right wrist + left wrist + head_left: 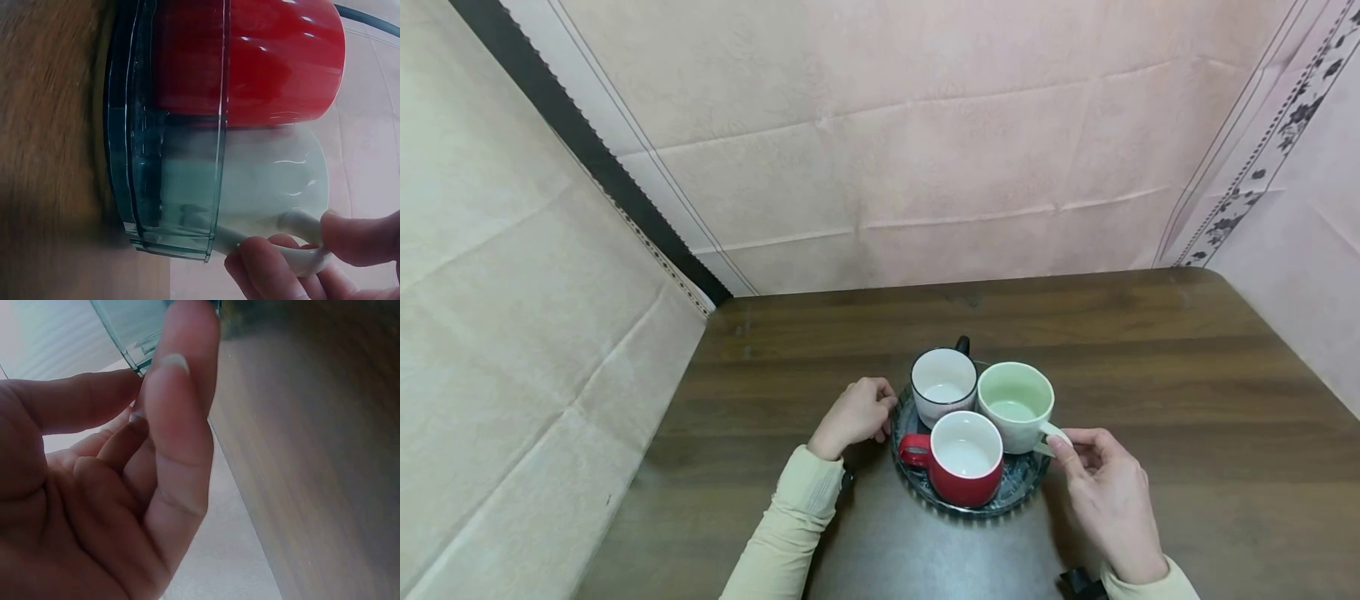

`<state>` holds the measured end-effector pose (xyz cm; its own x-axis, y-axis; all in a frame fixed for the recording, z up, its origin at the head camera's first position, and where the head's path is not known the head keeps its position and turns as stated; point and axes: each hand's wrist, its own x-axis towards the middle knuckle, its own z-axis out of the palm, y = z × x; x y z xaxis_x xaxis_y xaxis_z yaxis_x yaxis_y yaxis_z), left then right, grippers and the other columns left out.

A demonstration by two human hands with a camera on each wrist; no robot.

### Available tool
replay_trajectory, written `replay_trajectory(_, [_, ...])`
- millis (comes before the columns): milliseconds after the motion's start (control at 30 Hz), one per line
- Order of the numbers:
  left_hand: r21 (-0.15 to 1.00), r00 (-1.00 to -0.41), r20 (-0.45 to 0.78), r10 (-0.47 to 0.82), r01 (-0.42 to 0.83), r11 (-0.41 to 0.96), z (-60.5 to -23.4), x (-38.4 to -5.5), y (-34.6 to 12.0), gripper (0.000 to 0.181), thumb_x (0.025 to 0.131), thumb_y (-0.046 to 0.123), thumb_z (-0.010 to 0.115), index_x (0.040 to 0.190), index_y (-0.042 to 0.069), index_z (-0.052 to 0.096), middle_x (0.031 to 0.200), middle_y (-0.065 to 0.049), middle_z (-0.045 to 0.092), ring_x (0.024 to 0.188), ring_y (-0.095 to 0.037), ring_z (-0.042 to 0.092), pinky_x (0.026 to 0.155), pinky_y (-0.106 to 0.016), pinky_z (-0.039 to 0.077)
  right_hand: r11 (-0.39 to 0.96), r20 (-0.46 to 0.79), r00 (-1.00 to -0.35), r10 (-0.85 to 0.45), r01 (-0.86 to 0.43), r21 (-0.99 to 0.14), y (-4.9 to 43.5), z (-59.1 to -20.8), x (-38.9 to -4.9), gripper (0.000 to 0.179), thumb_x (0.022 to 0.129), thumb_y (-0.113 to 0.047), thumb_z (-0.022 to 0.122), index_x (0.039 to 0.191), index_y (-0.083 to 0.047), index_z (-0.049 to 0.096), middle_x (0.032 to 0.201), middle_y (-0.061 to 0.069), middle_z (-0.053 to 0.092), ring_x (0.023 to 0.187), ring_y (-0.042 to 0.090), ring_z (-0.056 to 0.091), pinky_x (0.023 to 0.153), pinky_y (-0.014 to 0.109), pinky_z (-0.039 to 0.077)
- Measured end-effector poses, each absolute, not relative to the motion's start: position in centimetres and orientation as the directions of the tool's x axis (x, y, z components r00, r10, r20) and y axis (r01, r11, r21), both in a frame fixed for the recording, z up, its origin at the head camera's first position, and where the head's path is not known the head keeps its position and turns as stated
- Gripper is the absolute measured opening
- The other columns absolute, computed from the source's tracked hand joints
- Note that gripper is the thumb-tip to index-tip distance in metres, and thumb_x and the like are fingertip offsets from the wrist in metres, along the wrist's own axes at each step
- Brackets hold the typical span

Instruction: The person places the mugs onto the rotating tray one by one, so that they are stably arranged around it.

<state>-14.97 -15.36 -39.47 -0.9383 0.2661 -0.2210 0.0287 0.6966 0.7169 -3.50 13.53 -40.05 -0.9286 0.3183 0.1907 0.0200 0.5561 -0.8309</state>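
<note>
Three cups stand on a round, dark-tinted glass tray [1021,492]. The pale green cup [1017,396] is at the right, its handle pinched between thumb and fingers of my right hand [1108,492]. In the right wrist view, this handle [303,259] reaches out past the tray's clear raised wall [187,240]. My left hand [857,417] pinches the tray's left rim; the left wrist view has the thumb [87,400] against the glass edge [134,359]. A red cup [966,458] with a white inside sits in front, handle leftward. Behind it is a white cup [943,387] with a black rim and handle.
The tray rests on a brown wooden table [1210,400]. Pale cloth hangs along the back [925,150], the left side [535,333] and the right side. The table's far edge lies a short way behind the cups.
</note>
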Motion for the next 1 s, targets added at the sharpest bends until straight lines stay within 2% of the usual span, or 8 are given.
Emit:
replay_trajectory(567, [0.706, -0.94, -0.209, 0.269, 0.045, 0.707, -39.6, -14.9, -15.4, 0.016, 0.099, 0.01, 0.052, 0.098, -0.002, 0.064, 0.066, -0.01, 0.063, 0.054, -0.027, 0.064, 0.052, -0.032, 0.049, 0.564, 0.138, -0.959, 0.249, 0.028, -0.825, 13.7, -40.4, -3.7, 0.027, 0.092, -0.029, 0.068, 0.103, -0.005, 0.065, 0.083, 0.006, 0.068, 0.07, 0.007, 0.059, 0.06, 0.022, 0.045])
replay_trajectory(867, [0.72, -0.94, -0.217, 0.264, 0.029, 0.694, -39.8, -15.2, -15.7, 0.018, 0.099, 0.011, 0.052, 0.098, -0.002, 0.064, 0.07, -0.014, 0.065, 0.056, -0.029, 0.064, 0.053, -0.033, 0.05, 0.566, 0.102, -0.982, 0.157, 0.005, -0.824, 14.2, -40.1, -4.1, 0.033, 0.092, -0.033, 0.066, 0.109, -0.005, 0.062, 0.094, 0.009, 0.07, 0.079, 0.016, 0.067, 0.064, 0.025, 0.049])
replay_trajectory(1000, [0.726, -0.944, -0.207, 0.256, 0.028, 0.687, -39.8, -15.4, -16.2, 0.02, 0.1, 0.014, 0.052, 0.101, 0.0, 0.066, 0.075, -0.013, 0.065, 0.06, -0.027, 0.064, 0.058, -0.033, 0.051, 0.609, 0.096, -0.991, 0.097, -0.017, -0.793, 14.7, -39.6, -4.3, 0.037, 0.092, -0.036, 0.066, 0.112, -0.005, 0.061, 0.104, 0.01, 0.066, 0.086, 0.02, 0.067, 0.07, 0.031, 0.05])
